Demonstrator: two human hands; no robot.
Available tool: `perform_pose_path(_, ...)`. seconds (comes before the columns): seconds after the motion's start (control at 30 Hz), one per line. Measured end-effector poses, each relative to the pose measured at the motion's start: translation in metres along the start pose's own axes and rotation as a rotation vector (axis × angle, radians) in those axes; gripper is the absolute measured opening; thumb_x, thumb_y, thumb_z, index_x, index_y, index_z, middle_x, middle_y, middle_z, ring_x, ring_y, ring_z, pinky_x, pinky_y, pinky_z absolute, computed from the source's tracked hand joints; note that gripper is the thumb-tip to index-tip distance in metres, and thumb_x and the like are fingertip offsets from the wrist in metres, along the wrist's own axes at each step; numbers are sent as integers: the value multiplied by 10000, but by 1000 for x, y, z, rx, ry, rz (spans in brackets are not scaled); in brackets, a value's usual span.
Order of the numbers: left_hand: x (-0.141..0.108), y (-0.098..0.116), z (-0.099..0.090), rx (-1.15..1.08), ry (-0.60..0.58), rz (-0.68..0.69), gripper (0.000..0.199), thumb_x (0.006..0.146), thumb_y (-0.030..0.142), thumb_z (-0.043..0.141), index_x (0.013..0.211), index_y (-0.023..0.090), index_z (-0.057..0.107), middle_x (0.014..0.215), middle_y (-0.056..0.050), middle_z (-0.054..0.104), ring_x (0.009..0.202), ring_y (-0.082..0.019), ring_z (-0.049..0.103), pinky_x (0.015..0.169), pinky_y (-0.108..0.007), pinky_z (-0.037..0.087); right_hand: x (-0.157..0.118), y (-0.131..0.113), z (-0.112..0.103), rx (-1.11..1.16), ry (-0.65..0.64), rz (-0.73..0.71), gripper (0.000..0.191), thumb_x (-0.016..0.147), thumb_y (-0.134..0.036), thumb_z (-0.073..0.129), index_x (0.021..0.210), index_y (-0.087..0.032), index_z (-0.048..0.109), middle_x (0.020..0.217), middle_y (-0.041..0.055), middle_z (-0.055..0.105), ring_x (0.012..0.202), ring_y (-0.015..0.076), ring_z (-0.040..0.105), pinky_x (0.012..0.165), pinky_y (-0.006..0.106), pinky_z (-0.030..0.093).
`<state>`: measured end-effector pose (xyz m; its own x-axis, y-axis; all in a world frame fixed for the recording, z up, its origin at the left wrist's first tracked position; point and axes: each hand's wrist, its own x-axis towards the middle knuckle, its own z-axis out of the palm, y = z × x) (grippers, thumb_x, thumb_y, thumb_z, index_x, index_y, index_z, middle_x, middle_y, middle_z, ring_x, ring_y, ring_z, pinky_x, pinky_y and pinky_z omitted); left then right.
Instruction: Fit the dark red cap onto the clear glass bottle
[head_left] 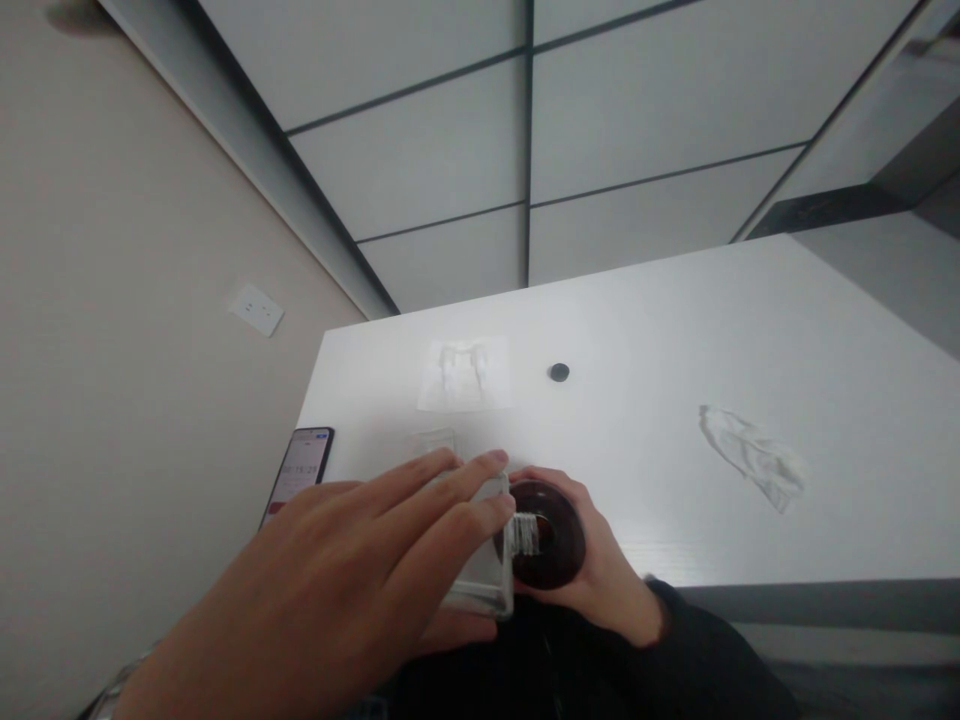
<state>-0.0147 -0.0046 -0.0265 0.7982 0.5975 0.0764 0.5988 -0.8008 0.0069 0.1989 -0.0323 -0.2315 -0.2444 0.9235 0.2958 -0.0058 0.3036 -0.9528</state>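
My left hand [360, 560], back of the hand upward, is closed around a clear, rectangular plastic box [484, 570]. Fingers cover much of the box's top. Right beside it, my right hand [592, 550] wraps round a dark brown round bottle [559, 560]. The box's edge meets or nearly meets the bottle top. Between them shows a small pale ridged piece [526, 533]; whether it belongs to the bottle neck or the box I cannot tell. The box's contents are mostly hidden.
On the white table [637, 330] are a small dark round disc [559, 372], a translucent sheet [463, 375], a crumpled white wrapper or tissue [752, 455] and a phone [300, 465]. Another clear piece [433, 440] lies behind my left hand. A wall with an outlet [256, 309] borders the left.
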Motion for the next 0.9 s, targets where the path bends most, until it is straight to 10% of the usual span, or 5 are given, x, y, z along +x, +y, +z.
perform_pose_path(0.9, -1, 4, -2, 11, -28, -12, 411, 1162, 418, 305, 1371, 208, 590, 1385, -116, 739, 1249, -272, 731, 888, -403, 674, 1, -1, -1, -9, 0, 6, 853, 735, -403, 938, 1456, -287, 497, 1391, 120, 676, 1276, 340, 682, 1100, 507, 565)
